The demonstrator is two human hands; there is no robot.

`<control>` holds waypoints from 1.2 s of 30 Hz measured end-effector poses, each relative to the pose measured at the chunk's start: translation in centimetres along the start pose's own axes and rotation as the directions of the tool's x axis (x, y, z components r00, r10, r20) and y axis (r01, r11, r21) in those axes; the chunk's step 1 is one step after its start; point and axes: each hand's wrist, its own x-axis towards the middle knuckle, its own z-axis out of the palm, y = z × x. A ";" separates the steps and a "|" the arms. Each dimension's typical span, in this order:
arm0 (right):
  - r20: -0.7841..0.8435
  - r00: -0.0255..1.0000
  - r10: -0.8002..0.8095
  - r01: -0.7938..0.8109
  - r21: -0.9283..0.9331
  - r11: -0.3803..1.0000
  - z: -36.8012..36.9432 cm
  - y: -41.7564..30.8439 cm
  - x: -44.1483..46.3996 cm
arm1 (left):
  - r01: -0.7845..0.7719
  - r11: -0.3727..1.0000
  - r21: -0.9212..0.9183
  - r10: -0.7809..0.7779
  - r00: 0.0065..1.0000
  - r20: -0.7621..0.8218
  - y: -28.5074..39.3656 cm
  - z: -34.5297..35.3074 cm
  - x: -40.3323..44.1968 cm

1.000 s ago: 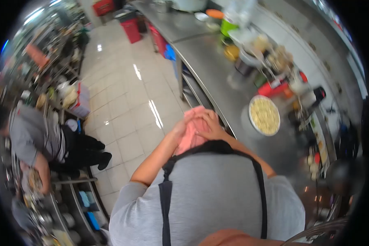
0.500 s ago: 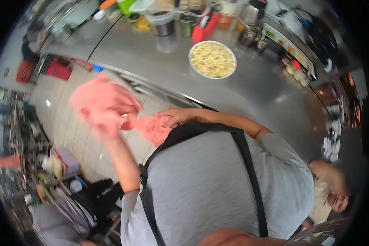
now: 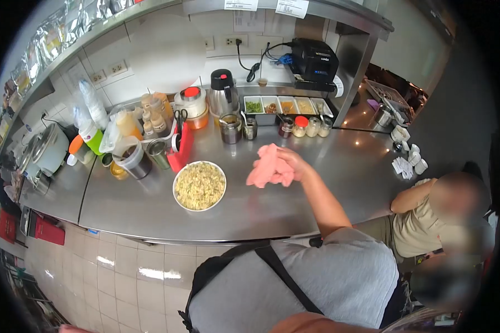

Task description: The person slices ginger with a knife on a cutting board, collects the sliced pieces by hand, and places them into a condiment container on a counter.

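My right hand [image 3: 295, 162] reaches out over the steel counter [image 3: 316, 200], closed around a crumpled pink cloth [image 3: 271, 166]. The cloth bunches up in front of my fingers and partly hides them. To its left stands a round white bowl [image 3: 176, 201] heaped with a pale yellow, finely chopped or grainy food. My left hand is out of sight; a sliver of something pink shows at the bottom left edge, too little to make out.
Behind the bowl are a red holder [image 3: 180, 151] with scissors, a tub of dark liquid [image 3: 134, 161] and bottles. Small jars [image 3: 299, 126], a condiment tray [image 3: 286, 105], a thermos [image 3: 224, 91] and a black printer [image 3: 315, 61] line the back. Another person [image 3: 422, 222] is at the right.
My right hand has swung from near my body out over the counter with its pink cloth. The left hand, which held a larger pink cloth, has dropped from view. The camera has turned right.
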 end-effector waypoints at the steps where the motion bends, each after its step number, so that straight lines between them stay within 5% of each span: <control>1: -0.141 0.990 0.001 -0.024 -0.160 0.987 -3.1 0.8 0.3 | -0.016 0.991 0.135 0.014 1.000 0.017 1.4 -0.2 -0.8; 2: -0.338 0.941 -0.016 -0.239 -0.699 0.674 -5.6 1.6 -0.1 | -0.036 0.963 0.267 0.028 0.999 0.037 3.0 -0.3 -1.6; 3: -0.467 0.870 -0.159 -0.460 -0.884 0.080 -7.0 2.2 -0.4 | -0.050 0.935 0.351 0.036 0.998 0.047 4.2 -0.5 -2.4; 6: -0.295 0.893 -0.338 -0.438 -0.740 -0.510 -6.5 2.2 -1.9 | -0.090 0.863 0.497 0.046 0.994 0.101 8.0 -1.2 -4.9; 7: -0.436 0.893 -0.114 -0.450 -0.868 -0.209 -5.9 0.5 -1.0 | -0.097 0.837 0.538 0.045 0.993 0.109 9.2 -1.7 -5.8; 9: -0.513 0.848 0.136 -0.530 -0.823 0.206 -11.0 0.7 3.4 | -0.111 0.773 0.625 0.045 0.992 0.120 11.7 -2.7 -7.6; 11: -0.487 0.853 0.186 -0.504 -0.680 0.532 -10.0 0.5 4.4 | -0.098 0.735 0.671 0.013 0.991 0.131 13.5 -2.6 -8.5; 12: -0.477 0.874 0.089 -0.410 -0.628 0.662 -8.3 0.2 4.0 | -0.081 0.717 0.692 -0.006 0.992 0.122 14.2 -2.1 -8.6; 14: -0.411 0.891 -0.193 -0.256 -0.806 0.533 -5.6 0.8 4.8 | -0.040 0.685 0.727 -0.038 0.995 0.091 15.3 -0.7 -8.0; 16: -0.103 0.894 -0.437 -0.163 -0.981 -0.104 -4.8 2.9 5.8 | 0.010 0.645 0.764 -0.080 0.995 0.054 16.0 1.1 -7.0; 20: 0.096 0.970 -0.225 0.184 -0.891 0.415 -6.3 10.5 8.9 | 0.117 0.448 0.886 -0.271 0.962 0.010 12.6 5.3 -6.1; 21: 0.055 0.998 0.001 0.042 -0.762 0.647 -6.6 12.9 10.1 | 0.126 0.439 0.889 -0.285 0.959 0.005 11.3 7.4 -5.3; 24: -0.001 0.996 0.090 -0.079 -0.486 0.870 -2.2 16.5 9.7 | 0.053 0.592 0.804 -0.202 0.976 0.085 9.0 11.9 -4.1; 29: -0.102 0.976 0.190 -0.210 -0.247 0.946 3.2 17.5 10.4 | -0.158 0.974 0.160 0.131 0.978 0.164 8.2 20.9 -2.7; 32: -0.196 0.969 0.150 -0.204 -0.296 0.933 4.7 16.9 11.9 | -0.195 0.935 -0.296 0.248 0.957 0.153 8.6 27.0 -2.5; 36: -0.280 0.956 0.091 -0.220 -0.472 0.854 5.5 16.3 12.6 | -0.146 0.807 -0.572 0.281 0.947 0.156 8.3 32.5 -0.5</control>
